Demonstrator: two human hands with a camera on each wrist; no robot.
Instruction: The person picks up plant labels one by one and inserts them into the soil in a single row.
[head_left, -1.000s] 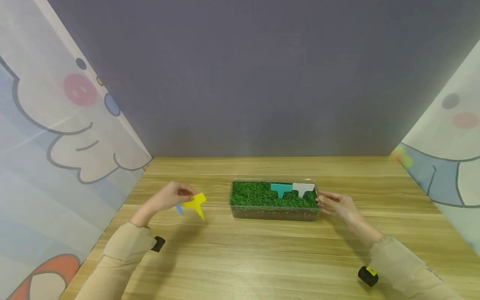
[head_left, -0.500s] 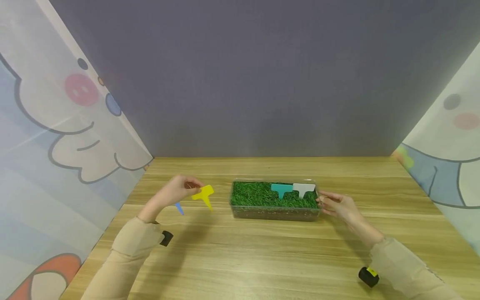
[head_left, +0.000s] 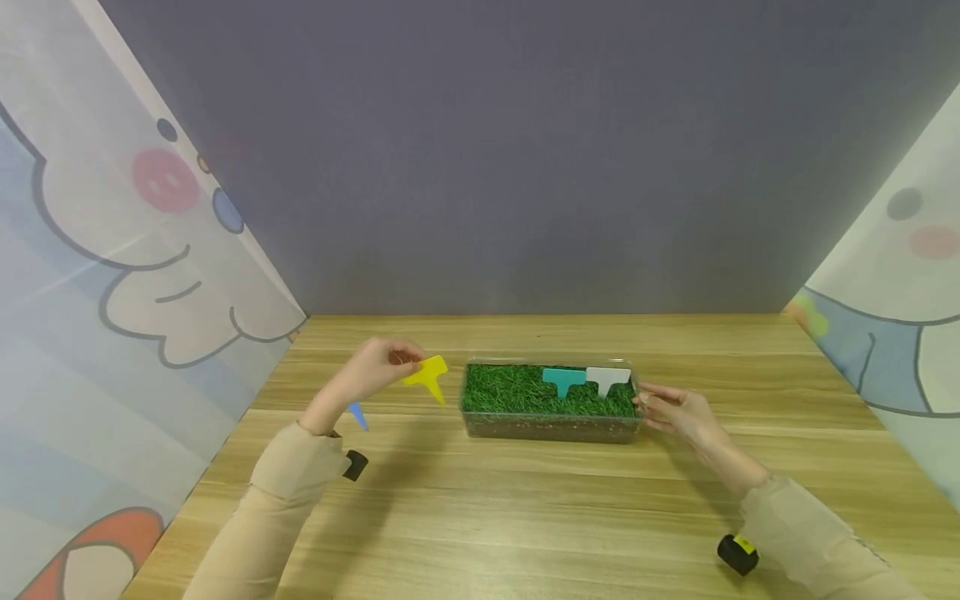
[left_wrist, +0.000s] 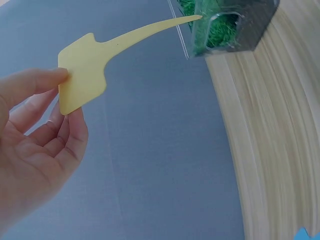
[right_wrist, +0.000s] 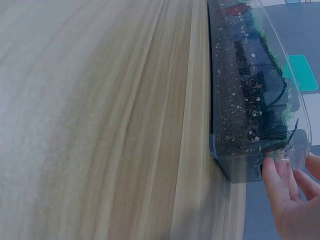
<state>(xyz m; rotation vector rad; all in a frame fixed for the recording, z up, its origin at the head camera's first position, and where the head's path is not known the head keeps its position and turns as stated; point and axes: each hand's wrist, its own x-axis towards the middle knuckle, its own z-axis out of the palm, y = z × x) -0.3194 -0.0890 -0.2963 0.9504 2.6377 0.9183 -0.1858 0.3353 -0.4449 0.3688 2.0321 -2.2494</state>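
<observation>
Pinching a flat yellow plastic tag [head_left: 427, 374], hands flank the clear grass-filled box [head_left: 551, 402], right fingers flat against it.

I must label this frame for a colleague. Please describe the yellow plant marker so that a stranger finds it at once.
Start at the clear box of grass on the wooden table. Just off its left end, the left hand pinches a T-shaped yellow plant marker in the air. The teal marker and white marker stand planted; only the yellow one is held.
</observation>
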